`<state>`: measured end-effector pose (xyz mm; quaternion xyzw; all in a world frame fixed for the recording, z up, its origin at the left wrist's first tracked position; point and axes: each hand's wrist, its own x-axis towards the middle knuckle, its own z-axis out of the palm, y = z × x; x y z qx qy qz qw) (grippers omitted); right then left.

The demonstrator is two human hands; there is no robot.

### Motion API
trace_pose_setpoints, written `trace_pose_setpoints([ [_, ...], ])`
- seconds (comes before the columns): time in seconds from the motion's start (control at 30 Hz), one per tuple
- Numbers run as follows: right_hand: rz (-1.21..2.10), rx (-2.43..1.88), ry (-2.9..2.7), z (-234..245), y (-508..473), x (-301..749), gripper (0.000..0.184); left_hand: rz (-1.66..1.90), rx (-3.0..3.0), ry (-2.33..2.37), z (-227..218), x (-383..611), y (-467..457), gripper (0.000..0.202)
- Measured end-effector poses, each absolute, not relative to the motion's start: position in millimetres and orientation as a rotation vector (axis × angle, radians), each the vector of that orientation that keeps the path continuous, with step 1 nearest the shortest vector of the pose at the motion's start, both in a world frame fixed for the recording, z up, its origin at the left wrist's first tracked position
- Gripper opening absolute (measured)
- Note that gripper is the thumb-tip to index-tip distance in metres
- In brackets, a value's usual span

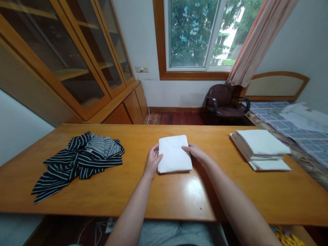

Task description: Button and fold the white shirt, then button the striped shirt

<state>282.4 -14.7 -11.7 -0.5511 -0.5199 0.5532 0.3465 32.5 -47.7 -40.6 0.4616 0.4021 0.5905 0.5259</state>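
A flat, square white packet [174, 154] that looks like folded paper or cloth is in front of me at the middle of the table. My left hand [153, 160] grips its left edge, thumb on top and fingers along the side. At its right edge my right hand [196, 152] holds it, thumb resting on the upper face and the other fingers hidden beneath or behind. What the packet contains, if anything, does not show. A crumpled black-and-white striped garment [84, 157] lies to the left, apart from my hands.
On the right of the wooden table [123, 194] sits a stack of flat white pieces with brownish edges [263, 143]. Beyond the table are a glass-door cabinet [84, 78], a dark red armchair [221, 99] and a bed [289, 119]. Cables [96, 229] hang below the front edge.
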Motion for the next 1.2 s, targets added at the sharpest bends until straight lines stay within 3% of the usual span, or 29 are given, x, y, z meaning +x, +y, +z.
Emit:
trace_pose_setpoints([
  [0.3, 1.305, -1.531, -1.333, -28, -14, 285, 0.035, 1.321, 1.627, 1.141, -37, 32, -50, 0.034],
  [0.47, 1.252, -1.475, -1.372, -27, -17, 281, 0.069, 1.289, 1.680, 1.179, -35, 36, -51, 0.030],
  [0.57, 1.067, -1.559, -1.525, -22, -21, 279, 0.078, 1.269, 1.723, 1.188, -36, 36, -51, 0.031],
  [0.67, 0.687, -1.658, -1.697, -15, -28, 273, 0.075, 1.119, 1.949, 1.295, -33, 35, -53, 0.037],
  [0.83, 0.141, -1.612, -1.960, -1, -36, 257, 0.046, 0.753, 2.335, 1.580, -9, 48, -54, 0.052],
  [1.0, 0.179, -1.562, -2.200, -5, -32, 236, 0.048, 0.513, 2.383, 1.715, 6, 74, -38, 0.052],
  [1.2, 0.324, -1.733, -2.167, -11, -33, 230, 0.057, 0.486, 2.262, 1.778, -6, 75, -21, 0.053],
])
